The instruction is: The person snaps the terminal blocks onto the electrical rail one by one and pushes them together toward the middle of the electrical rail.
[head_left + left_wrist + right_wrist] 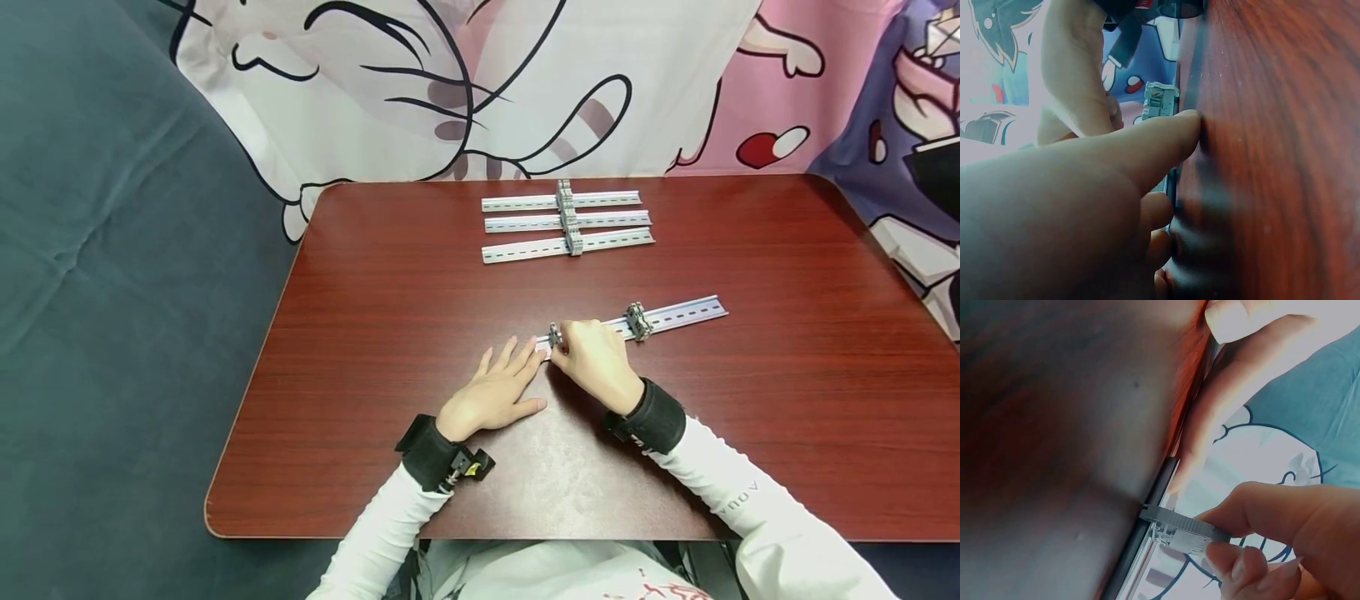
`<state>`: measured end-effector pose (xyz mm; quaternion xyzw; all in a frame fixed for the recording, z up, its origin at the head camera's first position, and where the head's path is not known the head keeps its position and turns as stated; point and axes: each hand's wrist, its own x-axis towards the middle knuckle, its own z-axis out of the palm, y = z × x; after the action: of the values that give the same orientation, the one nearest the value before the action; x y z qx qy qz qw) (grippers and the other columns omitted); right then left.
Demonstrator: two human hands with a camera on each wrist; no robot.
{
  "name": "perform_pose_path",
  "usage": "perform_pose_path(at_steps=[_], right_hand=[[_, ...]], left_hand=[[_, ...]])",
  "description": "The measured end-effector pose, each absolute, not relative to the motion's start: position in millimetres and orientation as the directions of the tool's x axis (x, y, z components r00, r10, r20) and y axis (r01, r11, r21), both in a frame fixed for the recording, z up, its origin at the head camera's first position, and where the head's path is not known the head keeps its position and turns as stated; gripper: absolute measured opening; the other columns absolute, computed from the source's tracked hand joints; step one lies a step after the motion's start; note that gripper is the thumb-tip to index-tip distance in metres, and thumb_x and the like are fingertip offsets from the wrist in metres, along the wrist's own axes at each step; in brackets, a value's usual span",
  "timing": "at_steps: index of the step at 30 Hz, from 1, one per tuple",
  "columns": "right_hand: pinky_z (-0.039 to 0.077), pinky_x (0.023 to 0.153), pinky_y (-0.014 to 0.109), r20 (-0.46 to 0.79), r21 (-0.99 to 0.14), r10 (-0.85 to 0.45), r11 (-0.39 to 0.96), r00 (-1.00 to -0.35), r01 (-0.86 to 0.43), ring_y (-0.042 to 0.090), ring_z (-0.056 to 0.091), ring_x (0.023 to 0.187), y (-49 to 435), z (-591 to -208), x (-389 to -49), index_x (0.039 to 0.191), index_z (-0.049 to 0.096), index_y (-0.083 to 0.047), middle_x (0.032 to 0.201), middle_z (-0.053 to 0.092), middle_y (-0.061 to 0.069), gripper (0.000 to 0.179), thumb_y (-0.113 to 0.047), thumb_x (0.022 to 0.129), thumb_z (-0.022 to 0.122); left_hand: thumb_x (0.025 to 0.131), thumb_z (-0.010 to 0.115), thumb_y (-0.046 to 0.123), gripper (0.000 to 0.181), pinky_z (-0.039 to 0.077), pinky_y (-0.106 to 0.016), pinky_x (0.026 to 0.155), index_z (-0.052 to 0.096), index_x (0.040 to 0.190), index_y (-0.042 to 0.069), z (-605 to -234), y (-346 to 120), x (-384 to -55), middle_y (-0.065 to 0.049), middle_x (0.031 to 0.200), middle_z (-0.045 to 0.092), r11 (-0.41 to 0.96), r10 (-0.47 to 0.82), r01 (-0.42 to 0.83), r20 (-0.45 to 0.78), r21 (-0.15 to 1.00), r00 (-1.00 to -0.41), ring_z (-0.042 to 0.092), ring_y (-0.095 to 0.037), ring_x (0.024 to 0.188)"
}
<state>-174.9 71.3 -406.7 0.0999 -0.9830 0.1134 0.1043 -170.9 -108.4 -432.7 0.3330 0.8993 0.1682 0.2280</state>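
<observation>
A slotted metal DIN rail (690,312) lies at a slant in front of me, with a small cluster of grey terminal blocks (638,322) on it right of its middle. My left hand (491,397) lies flat and spread, fingertips at the rail's left end. Near that end my right hand (597,357) pinches a thin grey terminal block (1182,531) between thumb and fingers. In the right wrist view this block stands on the rail's edge. The left wrist view shows my left thumb (1172,140) low against the tabletop; my right hand covers part of the rail in the head view.
Three more slotted rails (521,225) lie side by side at the table's back, with grey blocks (568,218) in a row across their middles. The brown table (337,333) ends at a patterned curtain (360,125) behind and a green cloth (112,333) on the left.
</observation>
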Motion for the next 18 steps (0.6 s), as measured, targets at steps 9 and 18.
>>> perform_pose_path(at_steps=[9,18], right_hand=[[0.040,0.042,0.044,0.234,-0.221,-0.113,0.961,-0.966,-0.166,0.026,0.051,0.047,93.1,-406.4,-176.5,0.054,0.043,-0.015,0.050,0.045,-0.001,0.032,-0.014,0.072,0.070],[0.037,0.041,0.040,0.230,-0.239,-0.082,0.961,-0.970,-0.138,0.021,0.046,0.047,105.5,-405.8,-176.8,0.054,0.042,-0.015,0.050,0.042,-0.004,0.031,-0.012,0.071,0.068]], left_hand=[[0.099,0.046,0.047,0.074,-0.001,-0.052,0.121,0.012,0.157,0.017,-433.0,-107.4,-172.4,-0.001,0.165,0.000,0.725,0.673,0.517,-0.310,0.454,-0.672,-0.006,-0.025,0.152],[0.099,0.046,0.046,0.074,-0.001,-0.053,0.120,0.011,0.157,0.016,-434.2,-106.6,-172.2,-0.002,0.164,-0.001,0.722,0.677,0.524,-0.304,0.453,-0.670,-0.006,-0.026,0.152]])
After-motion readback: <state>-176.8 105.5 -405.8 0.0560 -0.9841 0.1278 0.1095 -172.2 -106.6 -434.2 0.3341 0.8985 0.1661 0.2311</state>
